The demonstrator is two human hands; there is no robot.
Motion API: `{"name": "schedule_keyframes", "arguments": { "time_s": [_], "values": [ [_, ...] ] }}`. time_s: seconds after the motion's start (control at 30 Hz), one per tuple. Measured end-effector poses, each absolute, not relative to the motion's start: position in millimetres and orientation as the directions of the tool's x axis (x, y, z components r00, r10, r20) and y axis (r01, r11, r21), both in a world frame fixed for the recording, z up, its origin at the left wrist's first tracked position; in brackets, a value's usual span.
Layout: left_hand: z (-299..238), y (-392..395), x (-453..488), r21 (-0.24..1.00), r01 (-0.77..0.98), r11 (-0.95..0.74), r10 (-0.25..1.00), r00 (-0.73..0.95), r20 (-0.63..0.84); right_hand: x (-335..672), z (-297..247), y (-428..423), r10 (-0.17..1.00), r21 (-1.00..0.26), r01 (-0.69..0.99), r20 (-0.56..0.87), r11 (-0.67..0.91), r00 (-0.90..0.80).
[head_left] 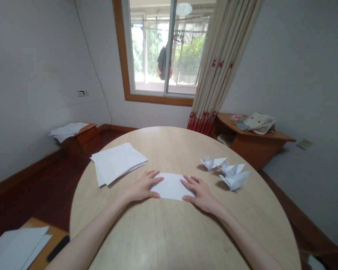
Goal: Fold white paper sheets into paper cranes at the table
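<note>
A folded white sheet of paper point(171, 185) lies flat on the round wooden table point(169, 232) in front of me. My left hand point(143, 187) rests open on its left end, fingers stretched flat across the paper. On the right end lies my right hand point(200, 193), also open with flat fingers. Both hands press the paper onto the tabletop.
A stack of white sheets point(116, 162) lies on the table to the left. Three folded paper birds point(228, 170) stand to the right. More paper point(15, 245) and a dark object point(58, 248) sit on a low stand at bottom left. Side cabinets line both walls.
</note>
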State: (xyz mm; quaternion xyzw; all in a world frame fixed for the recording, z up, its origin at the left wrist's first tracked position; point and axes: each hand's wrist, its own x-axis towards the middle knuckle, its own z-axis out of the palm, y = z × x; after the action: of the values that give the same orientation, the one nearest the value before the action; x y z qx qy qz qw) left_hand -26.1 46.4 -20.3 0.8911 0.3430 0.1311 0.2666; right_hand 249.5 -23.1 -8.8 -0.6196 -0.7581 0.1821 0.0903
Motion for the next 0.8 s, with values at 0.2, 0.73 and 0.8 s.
{"name": "schedule_keyframes", "arguments": {
  "time_s": [0.2, 0.73, 0.8],
  "values": [
    [-20.0, 52.2, -38.6, 0.531, 0.566, -0.631, 0.692, 0.719, 0.056, 267.2, -5.7, -20.0, 0.975, -0.371, 0.92, -0.126, 0.124, -0.182],
    [-13.1, 49.4, -42.1, 0.58, 0.509, -0.636, 0.714, 0.673, 0.192, 272.8, -8.2, -20.1, 0.984, -0.384, 0.915, -0.079, 0.12, -0.162],
    [-10.7, 47.7, -41.1, 0.595, 0.502, -0.627, 0.718, 0.67, 0.191, 272.0, -7.5, -20.5, 0.983, -0.4, 0.906, -0.053, 0.141, -0.176]
  ]
}}
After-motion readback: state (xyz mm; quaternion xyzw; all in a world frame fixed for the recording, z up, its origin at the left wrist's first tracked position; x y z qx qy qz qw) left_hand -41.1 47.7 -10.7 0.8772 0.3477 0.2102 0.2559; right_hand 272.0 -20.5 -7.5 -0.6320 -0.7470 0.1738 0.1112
